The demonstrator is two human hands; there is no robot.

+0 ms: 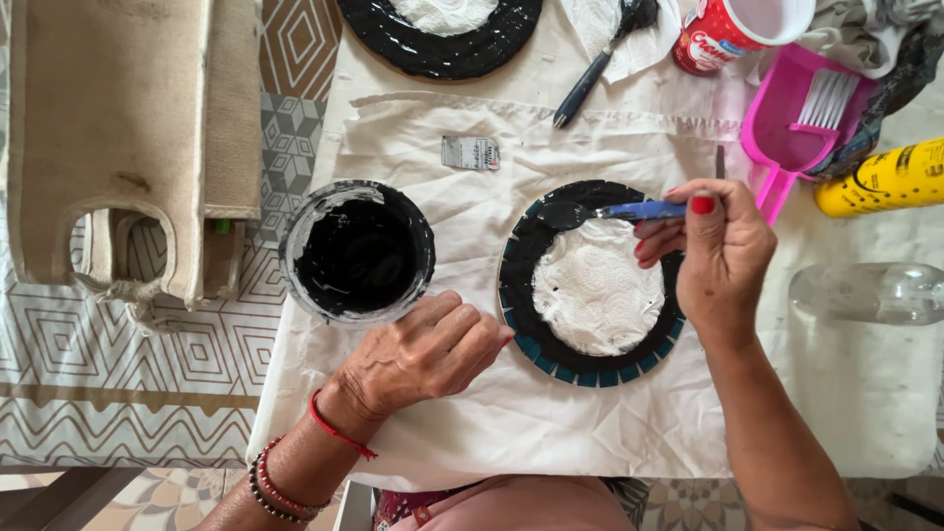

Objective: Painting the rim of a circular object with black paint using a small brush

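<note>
The step in hand appears to be spreading black paste over the tiled rim of the round disc point(590, 285), which lies directly under and just left of the right hand point(723, 258). The right hand is closed in a grip on the blue handle of a spoon point(610, 211), and the black-coated bowl of the spoon rests on the upper-left part of the rim. The left hand point(423, 354) lies palm down on the white cloth point(472, 413), fingers loosely extended, holding nothing; its fingertips sit just beside the lower-left edge of the disc. Just above the left hand stands 1 bowl of black paste point(357, 251). The upper and side parts of the rim are black; the lower arc, between the 2 hands, shows bare teal tiles, and the white textured centre is uncoated. By this judgement, the coating is more than half done. The next move likely calls for drawing the spoon along the rim toward the uncovered lower arc, keeping paste off the white centre, with the left hand steadying the disc. A 2nd coated disc point(442, 34) lies well above both hands.
</note>
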